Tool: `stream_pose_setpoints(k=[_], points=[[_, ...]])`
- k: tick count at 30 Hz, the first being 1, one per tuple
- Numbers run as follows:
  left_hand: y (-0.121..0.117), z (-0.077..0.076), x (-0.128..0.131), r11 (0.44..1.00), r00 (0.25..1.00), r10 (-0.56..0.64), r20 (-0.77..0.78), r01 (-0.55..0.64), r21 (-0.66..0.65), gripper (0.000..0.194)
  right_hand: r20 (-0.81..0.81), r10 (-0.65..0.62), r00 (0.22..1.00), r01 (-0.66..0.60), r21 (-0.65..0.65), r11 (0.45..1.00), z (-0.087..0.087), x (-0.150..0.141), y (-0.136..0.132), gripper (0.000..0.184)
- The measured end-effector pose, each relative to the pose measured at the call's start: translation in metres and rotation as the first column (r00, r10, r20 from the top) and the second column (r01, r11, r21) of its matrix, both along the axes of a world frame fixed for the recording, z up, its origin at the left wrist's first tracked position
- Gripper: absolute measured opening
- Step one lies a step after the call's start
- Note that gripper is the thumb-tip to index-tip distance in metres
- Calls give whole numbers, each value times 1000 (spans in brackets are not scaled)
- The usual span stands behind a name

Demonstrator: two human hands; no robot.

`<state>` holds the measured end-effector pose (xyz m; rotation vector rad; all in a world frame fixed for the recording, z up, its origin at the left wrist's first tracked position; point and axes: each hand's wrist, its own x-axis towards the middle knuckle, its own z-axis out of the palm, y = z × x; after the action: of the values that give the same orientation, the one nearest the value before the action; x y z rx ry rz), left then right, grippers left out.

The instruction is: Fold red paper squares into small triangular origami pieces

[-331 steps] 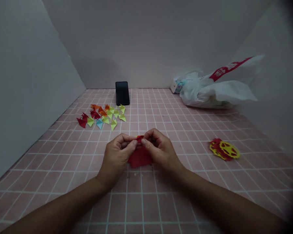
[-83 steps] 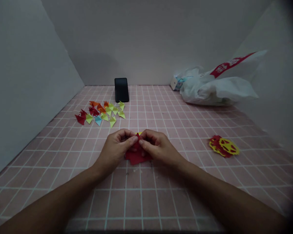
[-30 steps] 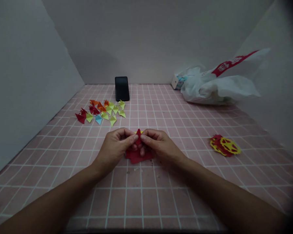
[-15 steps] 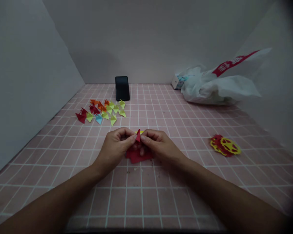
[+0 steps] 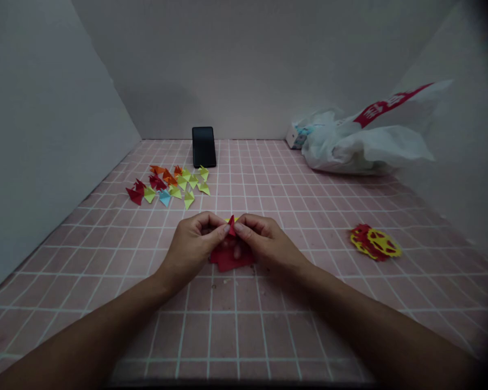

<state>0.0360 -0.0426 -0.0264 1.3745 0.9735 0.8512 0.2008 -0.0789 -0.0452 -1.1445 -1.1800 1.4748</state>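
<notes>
left hand [image 5: 193, 246]: thumb and forefinger pinched on the small folded red paper piece [image 5: 231, 226], other fingers curled; heel near the worktop.
right hand [image 5: 264, 242]: same pinch from the other side, fingertips meeting the left hand's at the piece; lower fingers rest on the flat red paper sheets [image 5: 230, 259].
where the piece is: centre of the pink tiled worktop [image 5: 244, 336], held just above the flat red sheets, between both hands.
yellow scrap [image 5: 231, 219]: a sliver shows just behind the fingertips; can't tell what it belongs to.
done so far: piece looks already folded down to a narrow point, so most creases seem in. A scatter of finished-looking small folded paper triangles, red, orange, yellow-green and blue [image 5: 168, 185], lies far left.
left to do: judging by the pinch, the last crease is being pressed; the flat red sheets underneath are not yet folded.
which way it points: tip up and slightly away, toward the far wall.
long axis: roughly upright, near-to-far tilt; base hidden by fingers.
black phone [image 5: 204, 147]: propped upright at the far wall.
white plastic bag with red print [image 5: 361, 143]: far right, small box beside it.
red and yellow cut-paper rounds [image 5: 374, 243]: right, well apart from the hands.
</notes>
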Motion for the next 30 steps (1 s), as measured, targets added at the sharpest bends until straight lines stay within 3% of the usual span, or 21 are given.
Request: stream_pose_setpoints(k=[15,25,30], points=[[1,-3,1,1000,1000,12,-9,-12,10,15,141,-20,990,-3,163,987,9,-1,-1,22],[-2,0,1,1000,999,18,-51,-17,19,17,359,-170,918,46,330,943,7,-3,-3,19],[-2,0,3,999,1000,8,-7,-8,-36,10,372,-209,904,76,341,937,7,-4,-3,17]])
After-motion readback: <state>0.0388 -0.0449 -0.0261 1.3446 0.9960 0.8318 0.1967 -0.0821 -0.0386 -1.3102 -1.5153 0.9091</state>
